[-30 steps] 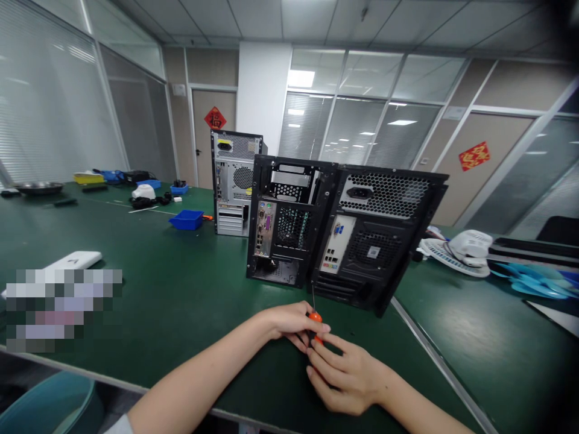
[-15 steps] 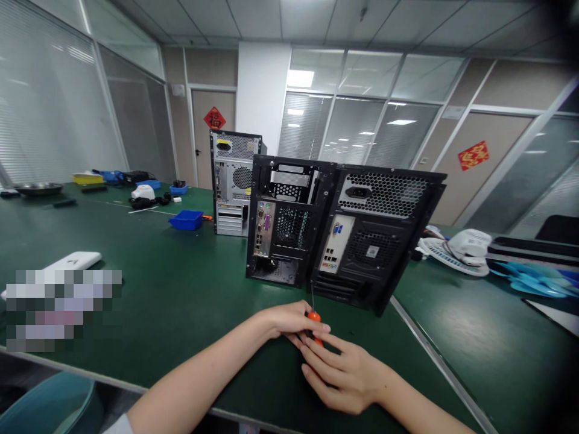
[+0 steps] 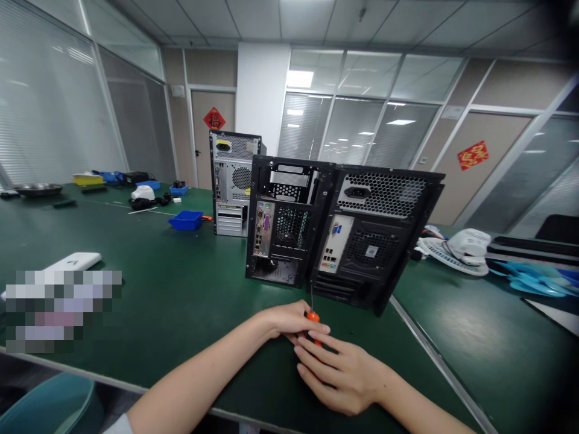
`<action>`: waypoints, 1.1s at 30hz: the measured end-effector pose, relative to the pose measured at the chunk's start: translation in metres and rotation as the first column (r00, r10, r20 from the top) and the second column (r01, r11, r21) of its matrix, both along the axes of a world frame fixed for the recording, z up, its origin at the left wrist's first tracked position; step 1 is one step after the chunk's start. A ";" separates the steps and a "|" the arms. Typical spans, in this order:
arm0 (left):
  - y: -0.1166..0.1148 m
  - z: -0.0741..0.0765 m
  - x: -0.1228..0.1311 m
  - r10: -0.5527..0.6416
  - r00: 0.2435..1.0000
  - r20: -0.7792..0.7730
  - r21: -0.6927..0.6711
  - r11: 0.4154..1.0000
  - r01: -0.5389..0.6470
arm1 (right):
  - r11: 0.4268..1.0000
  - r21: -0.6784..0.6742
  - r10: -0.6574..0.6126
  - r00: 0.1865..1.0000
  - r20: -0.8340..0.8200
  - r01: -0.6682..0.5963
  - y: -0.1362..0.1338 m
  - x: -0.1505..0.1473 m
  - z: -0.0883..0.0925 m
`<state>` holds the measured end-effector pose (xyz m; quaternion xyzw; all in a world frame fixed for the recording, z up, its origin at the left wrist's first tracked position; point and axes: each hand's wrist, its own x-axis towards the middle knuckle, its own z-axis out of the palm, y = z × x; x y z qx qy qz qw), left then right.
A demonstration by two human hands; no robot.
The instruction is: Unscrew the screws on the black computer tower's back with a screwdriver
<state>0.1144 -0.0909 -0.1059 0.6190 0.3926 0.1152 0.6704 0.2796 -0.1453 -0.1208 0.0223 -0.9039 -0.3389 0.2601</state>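
Note:
A screwdriver (image 3: 313,316) with an orange handle and a thin metal shaft points away from me, its tip reaching the lower edge of a black computer case (image 3: 375,238). My left hand (image 3: 294,321) is closed around the front of the handle. Behind it, my right hand (image 3: 341,371) has its fingers curled on the rear of the handle, which they largely hide. Left of that case stands a second black computer case (image 3: 289,223), touching or nearly touching it. Both show their rear panels with ports. Whether the tip sits on a screw is too small to tell.
A grey computer case (image 3: 233,187) stands farther back. Beside it are a blue bin (image 3: 186,220) and a white object with a black cable (image 3: 143,194). At the right lie a white fan part (image 3: 468,250) and light-blue fan blades (image 3: 534,278). A teal bucket (image 3: 54,404) is below the table edge.
My right hand's fingers have shifted slightly left around the handle. The screwdriver and the right-hand case have moved very slightly left. My left hand stays in place.

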 end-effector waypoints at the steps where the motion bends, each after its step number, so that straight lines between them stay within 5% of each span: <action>1: 0.000 0.000 0.000 0.000 1.000 -0.001 0.001 1.000 0.000 | 1.000 0.000 -0.003 1.000 0.001 0.003 0.000 0.000 0.000; 33: -0.001 0.001 0.000 0.059 0.996 -0.070 0.075 0.996 -0.053 | 1.000 -0.011 -0.026 1.000 0.008 0.026 -0.002 -0.003 0.005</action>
